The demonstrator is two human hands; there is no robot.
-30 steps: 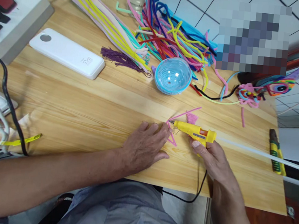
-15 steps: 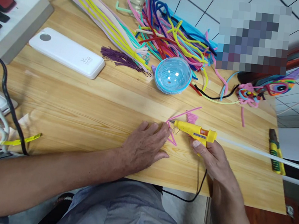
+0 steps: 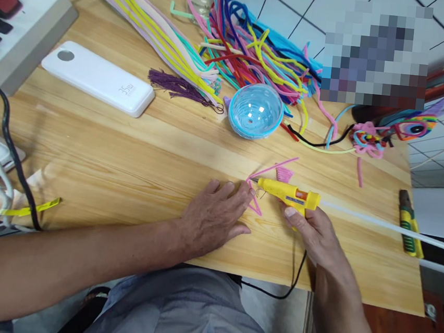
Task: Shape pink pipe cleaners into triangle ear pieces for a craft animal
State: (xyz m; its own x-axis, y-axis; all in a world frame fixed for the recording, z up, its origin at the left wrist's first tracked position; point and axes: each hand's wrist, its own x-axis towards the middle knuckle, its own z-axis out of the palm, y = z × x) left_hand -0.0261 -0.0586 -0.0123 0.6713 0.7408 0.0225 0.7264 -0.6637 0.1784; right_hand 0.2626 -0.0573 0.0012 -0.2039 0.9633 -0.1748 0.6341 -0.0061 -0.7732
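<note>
My right hand [image 3: 312, 230] is wrapped round the handle of a yellow glue gun [image 3: 288, 193], with a long clear stick running out of its back end. The gun's metal tip touches or nearly touches a bent pink strip [image 3: 272, 167] on the wooden table. My left hand [image 3: 217, 216] lies flat, fingers apart, its fingertips resting on the strip's left side and hiding part of it. A pink tassel [image 3: 284, 173] lies just behind the gun, and a small metal hook [image 3: 261, 193] is beneath its nozzle.
A blue bowl [image 3: 255, 111] stands behind my hands. Further back lie colourful pipe cleaners [image 3: 256, 54] and a purple tassel [image 3: 177, 84]. A white power bank [image 3: 99, 77] and a power strip [image 3: 35, 28] are at left. A yellow-green cutter [image 3: 408, 224] lies near the right edge.
</note>
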